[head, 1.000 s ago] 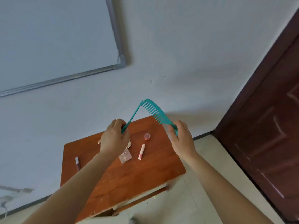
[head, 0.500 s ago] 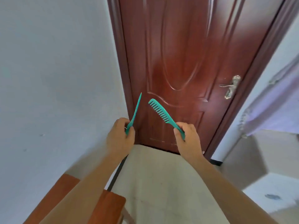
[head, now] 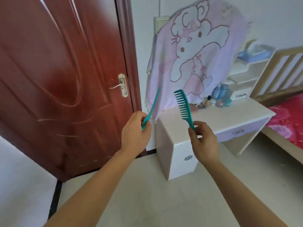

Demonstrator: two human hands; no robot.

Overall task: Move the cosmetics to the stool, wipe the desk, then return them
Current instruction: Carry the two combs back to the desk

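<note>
Bedroom, red-brown door (head: 65, 79) on the left, white desk (head: 229, 118) ahead with bottles (head: 220, 95) at its back edge. Left hand (head: 135, 133) clenched round teal tail comb (head: 153, 105) at the toothed end, tail up. Right hand (head: 204, 140) pinches wide-tooth comb (head: 183, 105) by its handle, teeth up. Combs apart, both in the air short of the desk.

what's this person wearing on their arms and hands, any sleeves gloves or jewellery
Nothing visible: both forearms are bare to the frame edge, no sleeves in view. The left hand and right hand show no gloves, rings, watch or bracelet.
</note>
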